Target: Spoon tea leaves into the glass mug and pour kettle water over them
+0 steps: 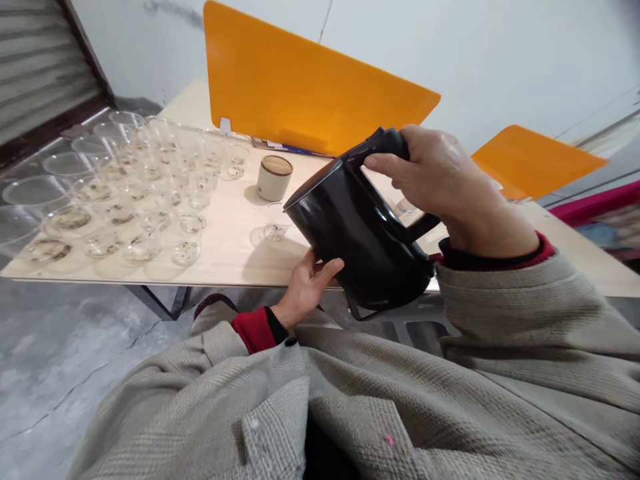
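Note:
A glossy black electric kettle (357, 233) is tilted to the left, its spout close beside a small clear cup (275, 231) with dark bits at the bottom. My right hand (440, 173) is closed around the kettle's handle. Against the lower left side of the kettle lies my left hand (313, 283), thumb on the body and its other fingers partly hidden behind it. No stream of water can be made out. Just behind the cup stands a pale canister (275, 179) with a wooden lid.
Many clear cups (125, 217) holding dark bits crowd the left of the pale wooden table (230, 233). An orange divider panel (305, 87) rises along the back, with another orange panel (535, 160) to the right. Pens lie at the first panel's base.

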Tool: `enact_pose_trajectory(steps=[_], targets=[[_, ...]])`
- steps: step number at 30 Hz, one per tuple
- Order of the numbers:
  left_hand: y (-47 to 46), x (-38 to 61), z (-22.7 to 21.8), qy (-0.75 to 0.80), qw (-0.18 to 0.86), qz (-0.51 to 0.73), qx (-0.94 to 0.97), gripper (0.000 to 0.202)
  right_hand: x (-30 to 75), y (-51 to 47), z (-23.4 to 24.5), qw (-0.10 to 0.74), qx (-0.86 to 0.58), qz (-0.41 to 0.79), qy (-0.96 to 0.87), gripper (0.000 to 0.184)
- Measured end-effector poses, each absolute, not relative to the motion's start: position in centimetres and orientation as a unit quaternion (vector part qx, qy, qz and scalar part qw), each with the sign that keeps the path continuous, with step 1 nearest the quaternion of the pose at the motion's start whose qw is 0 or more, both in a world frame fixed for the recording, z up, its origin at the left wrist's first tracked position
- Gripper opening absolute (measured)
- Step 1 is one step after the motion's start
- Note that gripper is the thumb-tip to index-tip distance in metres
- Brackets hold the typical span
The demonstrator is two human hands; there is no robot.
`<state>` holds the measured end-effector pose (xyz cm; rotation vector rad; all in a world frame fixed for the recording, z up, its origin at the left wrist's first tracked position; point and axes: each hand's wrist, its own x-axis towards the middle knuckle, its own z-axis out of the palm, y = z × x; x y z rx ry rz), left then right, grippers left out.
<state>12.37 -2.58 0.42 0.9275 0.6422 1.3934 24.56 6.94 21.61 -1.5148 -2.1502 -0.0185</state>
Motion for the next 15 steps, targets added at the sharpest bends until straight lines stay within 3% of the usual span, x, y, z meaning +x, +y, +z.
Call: enact_pose_trajectory(steps=[6,11,15], targets=[[-2.5,12.2,0.9,0.309,0.599,0.604,0.426,0.073,25.3,5.8,21.6,0.279,-0.583,-0.010,-0.763,0.031],[-1.9,11.4,2.0,0.340,0.560,0.617,0.436,0.067,27.1,4.3,20.6,0.409,-0.538,0.040,-0.736,0.024],[-1.9,10.1,2.3,0.354,0.520,0.630,0.455,0.074,28.6,4.3,18.8,0.518,-0.497,0.122,-0.685,0.023]])
